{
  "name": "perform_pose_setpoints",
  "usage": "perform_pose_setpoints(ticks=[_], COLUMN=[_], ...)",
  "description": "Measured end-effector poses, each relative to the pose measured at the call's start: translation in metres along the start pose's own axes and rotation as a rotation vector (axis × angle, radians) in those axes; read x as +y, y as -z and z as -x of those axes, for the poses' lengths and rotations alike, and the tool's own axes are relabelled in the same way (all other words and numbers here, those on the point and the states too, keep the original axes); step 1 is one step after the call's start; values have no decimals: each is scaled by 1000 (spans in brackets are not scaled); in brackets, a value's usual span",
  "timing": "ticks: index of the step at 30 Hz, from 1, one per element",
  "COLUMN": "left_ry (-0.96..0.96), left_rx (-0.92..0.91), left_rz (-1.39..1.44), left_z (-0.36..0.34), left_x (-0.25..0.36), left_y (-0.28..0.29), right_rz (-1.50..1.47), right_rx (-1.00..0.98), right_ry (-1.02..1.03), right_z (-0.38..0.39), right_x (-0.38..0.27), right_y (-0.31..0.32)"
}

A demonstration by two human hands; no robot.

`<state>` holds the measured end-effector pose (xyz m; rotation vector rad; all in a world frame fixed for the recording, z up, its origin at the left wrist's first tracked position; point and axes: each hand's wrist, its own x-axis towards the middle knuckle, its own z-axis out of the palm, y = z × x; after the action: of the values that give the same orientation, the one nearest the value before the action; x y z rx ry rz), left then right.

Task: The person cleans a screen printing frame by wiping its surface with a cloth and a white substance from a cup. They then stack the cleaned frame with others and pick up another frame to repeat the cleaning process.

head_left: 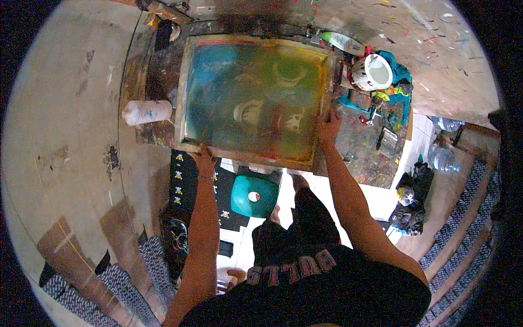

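Note:
A wooden screen printing frame point(248, 155) is in front of me, its mesh point(229, 82) stained blue, green and yellow with a few pale figures showing. My left hand point(202, 159) grips its near edge toward the left corner, some fingers hidden by the wood. On the right side rail, my right hand point(328, 129) is closed around the frame near the lower right. The frame lies over the dark worktable, and I cannot tell whether it rests there or is lifted slightly.
Left of the frame lies a pinkish plastic bottle point(147, 112). At right, the paint-spattered tabletop point(348, 155) holds a white bucket point(376, 72), a green-and-white bottle point(342, 42) and teal rags point(402, 68). Below are a green stool point(254, 196), a dark bag point(409, 210) and water jugs point(442, 159).

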<state>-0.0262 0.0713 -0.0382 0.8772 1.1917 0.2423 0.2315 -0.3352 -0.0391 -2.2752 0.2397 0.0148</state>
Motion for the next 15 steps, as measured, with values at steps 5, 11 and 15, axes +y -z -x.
perform_pose_setpoints(ticks=[5, 11, 15], left_ry=[-91, -76, 71], left_rx=[58, -13, -44], left_rz=[-161, -206, -338], left_z=[8, -22, -35], left_x=[-3, -26, -28], left_y=[-5, 2, 2], right_rz=[121, 198, 44], right_rx=[-2, 85, 70], right_ry=[26, 130, 19], right_z=[-2, -2, 2], right_x=[5, 21, 14], right_y=[2, -13, -14])
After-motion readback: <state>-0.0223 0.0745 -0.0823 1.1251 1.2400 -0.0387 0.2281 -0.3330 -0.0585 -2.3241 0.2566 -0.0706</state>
